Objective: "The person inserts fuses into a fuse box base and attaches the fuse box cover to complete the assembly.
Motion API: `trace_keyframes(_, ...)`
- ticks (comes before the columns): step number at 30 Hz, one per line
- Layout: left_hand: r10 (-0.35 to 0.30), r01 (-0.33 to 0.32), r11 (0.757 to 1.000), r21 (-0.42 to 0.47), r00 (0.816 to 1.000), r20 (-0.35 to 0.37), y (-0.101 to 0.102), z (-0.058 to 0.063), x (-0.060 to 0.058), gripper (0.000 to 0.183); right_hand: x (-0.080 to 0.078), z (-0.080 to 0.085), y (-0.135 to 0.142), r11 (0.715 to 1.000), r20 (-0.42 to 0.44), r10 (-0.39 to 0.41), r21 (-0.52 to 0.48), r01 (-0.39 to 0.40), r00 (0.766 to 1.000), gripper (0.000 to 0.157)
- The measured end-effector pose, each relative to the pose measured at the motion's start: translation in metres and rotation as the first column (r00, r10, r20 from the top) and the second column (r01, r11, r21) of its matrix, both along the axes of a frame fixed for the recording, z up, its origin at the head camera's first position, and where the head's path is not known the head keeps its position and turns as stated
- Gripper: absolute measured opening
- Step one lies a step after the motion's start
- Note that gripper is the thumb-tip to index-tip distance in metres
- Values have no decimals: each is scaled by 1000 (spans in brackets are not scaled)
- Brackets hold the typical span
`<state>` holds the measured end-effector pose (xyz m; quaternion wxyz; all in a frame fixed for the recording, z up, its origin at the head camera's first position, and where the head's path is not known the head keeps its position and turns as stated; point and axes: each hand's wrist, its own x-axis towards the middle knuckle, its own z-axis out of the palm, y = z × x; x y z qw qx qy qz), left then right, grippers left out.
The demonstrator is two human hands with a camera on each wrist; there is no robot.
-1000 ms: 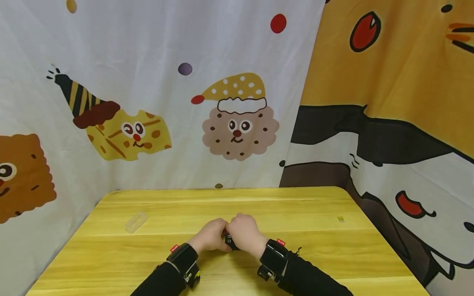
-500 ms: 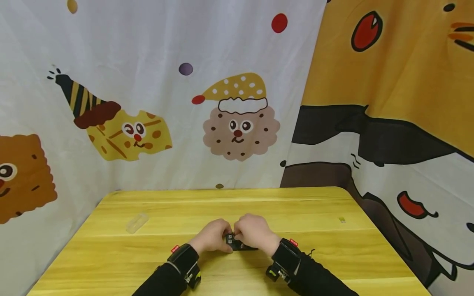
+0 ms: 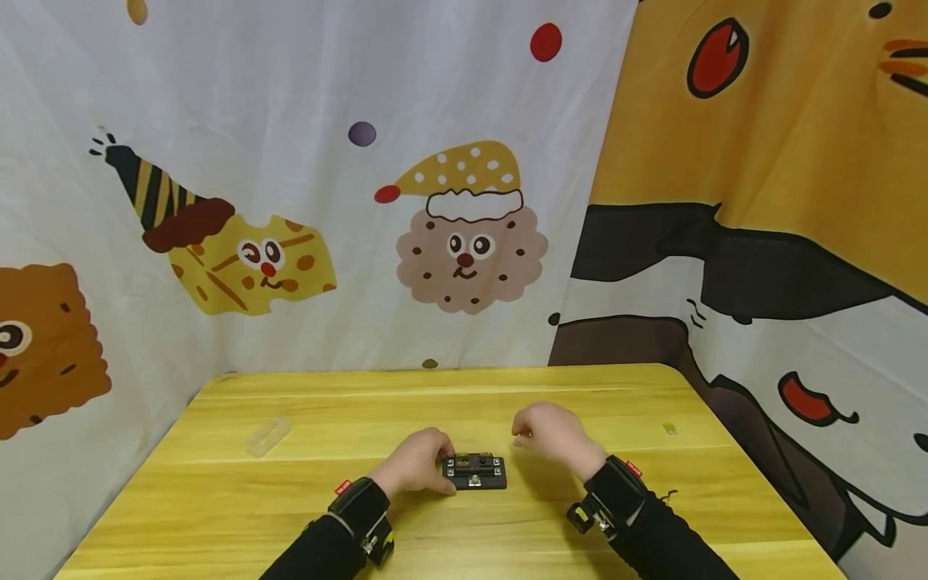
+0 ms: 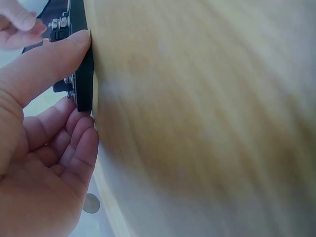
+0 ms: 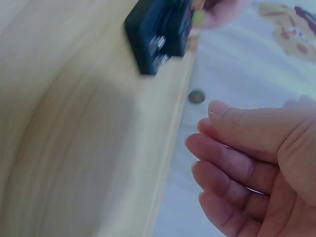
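A black terminal block (image 3: 474,482) with metal screws sits on the table in front of me. My left hand (image 3: 416,463) grips its left end, thumb along the front side and fingers behind. The left wrist view shows that thumb pressed on the black base (image 4: 85,74). A small yellow piece (image 5: 198,19) shows on top of the block in the right wrist view. My right hand (image 3: 553,432) hovers to the right of the block, apart from it. Its fingers (image 5: 227,170) are loosely curled, with nothing visible between them.
A clear plastic cover (image 3: 268,437) lies at the left of the wooden table (image 3: 362,403). Toward the right lies a small yellow two-pronged piece (image 3: 669,429), like a blade fuse. A cartoon-printed curtain (image 3: 290,121) hangs behind the table.
My right hand has let go of the block and moved off to the right, uncovering it. The left hand keeps its grip at the left end.
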<state>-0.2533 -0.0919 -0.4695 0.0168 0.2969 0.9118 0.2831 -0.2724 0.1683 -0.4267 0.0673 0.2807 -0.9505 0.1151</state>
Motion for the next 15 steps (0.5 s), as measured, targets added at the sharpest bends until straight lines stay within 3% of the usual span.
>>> trace_keyframes(15, 19, -18, 1000, -10, 1000, 15, 1, 0, 1, 44, -8, -4, 76, 984, 22, -176, -32, 176, 984, 10)
